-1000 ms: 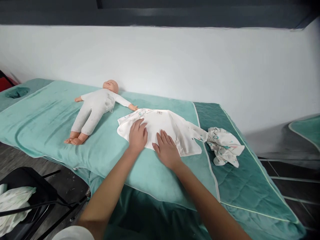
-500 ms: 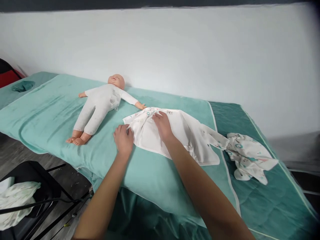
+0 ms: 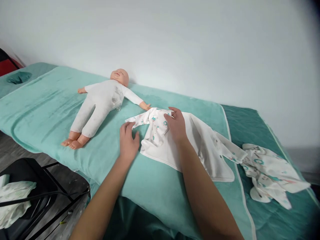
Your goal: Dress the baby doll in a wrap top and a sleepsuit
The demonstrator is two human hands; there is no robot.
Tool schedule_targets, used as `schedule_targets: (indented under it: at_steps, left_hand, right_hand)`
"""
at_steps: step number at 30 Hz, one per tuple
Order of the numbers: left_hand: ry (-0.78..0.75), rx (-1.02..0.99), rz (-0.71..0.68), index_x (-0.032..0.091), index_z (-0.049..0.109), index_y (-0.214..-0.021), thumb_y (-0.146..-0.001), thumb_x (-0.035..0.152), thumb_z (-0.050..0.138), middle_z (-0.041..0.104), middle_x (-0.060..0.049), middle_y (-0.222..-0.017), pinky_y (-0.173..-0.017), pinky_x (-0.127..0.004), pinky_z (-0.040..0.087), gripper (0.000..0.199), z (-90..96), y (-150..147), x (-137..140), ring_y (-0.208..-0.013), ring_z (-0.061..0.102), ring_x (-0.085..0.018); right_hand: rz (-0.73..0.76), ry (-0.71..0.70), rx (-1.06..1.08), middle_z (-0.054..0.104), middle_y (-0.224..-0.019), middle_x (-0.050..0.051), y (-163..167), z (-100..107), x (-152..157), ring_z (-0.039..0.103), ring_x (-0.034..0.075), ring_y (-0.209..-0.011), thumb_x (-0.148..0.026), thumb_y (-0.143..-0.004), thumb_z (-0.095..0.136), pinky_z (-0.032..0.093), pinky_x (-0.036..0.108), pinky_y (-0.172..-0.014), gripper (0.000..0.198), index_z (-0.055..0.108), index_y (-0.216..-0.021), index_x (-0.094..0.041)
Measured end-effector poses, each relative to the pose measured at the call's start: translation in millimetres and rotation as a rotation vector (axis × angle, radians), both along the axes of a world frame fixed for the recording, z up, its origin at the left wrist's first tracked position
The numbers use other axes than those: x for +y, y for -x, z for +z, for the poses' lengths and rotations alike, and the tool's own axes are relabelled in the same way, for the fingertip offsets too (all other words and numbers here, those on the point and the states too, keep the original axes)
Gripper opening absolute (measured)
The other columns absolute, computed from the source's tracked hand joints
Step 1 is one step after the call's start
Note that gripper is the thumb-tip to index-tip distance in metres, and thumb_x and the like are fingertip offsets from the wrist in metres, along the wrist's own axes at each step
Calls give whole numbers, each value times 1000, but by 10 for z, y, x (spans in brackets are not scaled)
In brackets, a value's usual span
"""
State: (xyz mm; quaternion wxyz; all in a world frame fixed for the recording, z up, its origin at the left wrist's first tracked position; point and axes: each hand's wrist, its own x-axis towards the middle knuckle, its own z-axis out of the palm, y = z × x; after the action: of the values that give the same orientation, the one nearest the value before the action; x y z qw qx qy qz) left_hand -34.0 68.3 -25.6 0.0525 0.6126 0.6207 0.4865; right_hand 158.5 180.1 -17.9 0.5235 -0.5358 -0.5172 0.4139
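Note:
A white baby shirt [image 3: 172, 156] with a small coloured print lies spread out on the green cover. Its left panel is turned so that the printed side and one short sleeve [image 3: 141, 119] face up. My left hand [image 3: 128, 140] is at that sleeve's cuff, fingertips at the cloth and thumb apart. On the upper part of the shirt rests my right hand [image 3: 177, 125], fingers apart, covering some of the cloth. Beyond the sleeve lies a baby doll [image 3: 102, 98] in a white body suit, on its back, one hand close to the shirt.
A crumpled printed baby garment [image 3: 270, 170] lies at the right, by the shirt's other sleeve. The padded bed [image 3: 62, 80] runs along a white wall [image 3: 175, 43]. At lower left a black folding chair [image 3: 30, 166] carries a pale bundled cloth [image 3: 17, 200].
The shirt's left panel has been turned out, so its printed side and left sleeve now show. My left thumb has moved away from the cloth. The view has shifted somewhat.

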Motion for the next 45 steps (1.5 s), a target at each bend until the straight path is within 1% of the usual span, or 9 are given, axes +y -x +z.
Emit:
schedule_targets:
  at_steps: [5, 10, 14, 18, 22, 27, 32, 39, 45]
  left_hand:
    - [241, 373, 112, 25, 68, -121, -88, 12, 52, 59, -13, -137, -100, -52, 44, 39, 49, 168, 322, -132, 48, -34]
    - [136, 479, 96, 31, 70, -120, -93, 9, 43, 62, -5, -140, -106, -48, 39, 45, 119, 415, 632, -140, 45, -26]
    - [128, 482, 126, 27, 70, -120, -87, 1, 42, 57, -8, -146, -107, -53, 38, 51, 105, 461, 735, -143, 42, -30]
    - [63, 352, 49, 25, 68, -121, -89, 5, 44, 61, -11, -139, -108, -52, 40, 45, 111, 334, 538, -138, 47, -29]
    - [43, 122, -300, 24, 63, -126, -98, 33, 51, 65, -11, -127, -105, -40, 48, 32, 139, 97, 56, -121, 59, -22]
    - [132, 286, -582, 25, 54, -137, -91, 43, 64, 63, -11, -132, -104, -44, 46, 50, 151, -161, -398, -125, 55, -26]
    - [154, 407, -592, 24, 57, -132, -93, 25, 57, 64, -9, -129, -102, -43, 43, 40, 169, -222, -436, -120, 56, -25]
    - [92, 484, -627, 22, 58, -130, -77, 5, 51, 63, -10, -128, -104, -45, 41, 56, 164, -213, -466, -125, 52, -27]
    - [-3, 597, -484, 21, 63, -117, -92, 8, 48, 70, -9, -114, -89, -40, 45, 32, 112, -234, -462, -108, 59, -24]
  right_hand:
    - [32, 61, -89, 65, -95, 0, -123, -21, -8, 63, 19, -85, -39, -74, 65, 49, 33, -78, 45, 60, -116, -25]
    - [6, 129, -192, 66, -97, 1, -182, 1, -11, 63, 19, -82, -35, -70, 63, 47, 34, -75, 45, 61, -114, -25]
    - [-14, 148, -314, 68, -101, 3, -213, 18, -19, 61, 19, -78, -30, -71, 59, 46, 33, -72, 44, 61, -115, -25]
    - [-51, 134, -433, 68, -105, 6, -250, 36, -28, 56, 17, -71, -26, -72, 58, 45, 33, -68, 45, 61, -116, -24]
    - [-37, 116, -492, 68, -102, 6, -282, 41, -19, 56, 19, -72, -24, -73, 57, 46, 35, -71, 42, 62, -114, -23]
    - [-60, 68, -559, 68, -104, 6, -296, 42, -24, 59, 22, -85, -22, -77, 54, 46, 38, -81, 38, 63, -115, -23]
    - [-96, 41, -535, 67, -107, 6, -311, 51, -43, 60, 21, -87, -21, -79, 50, 45, 39, -85, 36, 63, -112, -22]
    - [-112, 70, -504, 67, -106, 7, -325, 122, -48, 60, 22, -89, -23, -81, 52, 46, 38, -85, 31, 64, -109, -23]
    - [-59, 191, -621, 68, -91, 6, -336, 196, -59, 60, 26, -85, -41, -82, 61, 45, 39, -79, 30, 65, -108, -25]
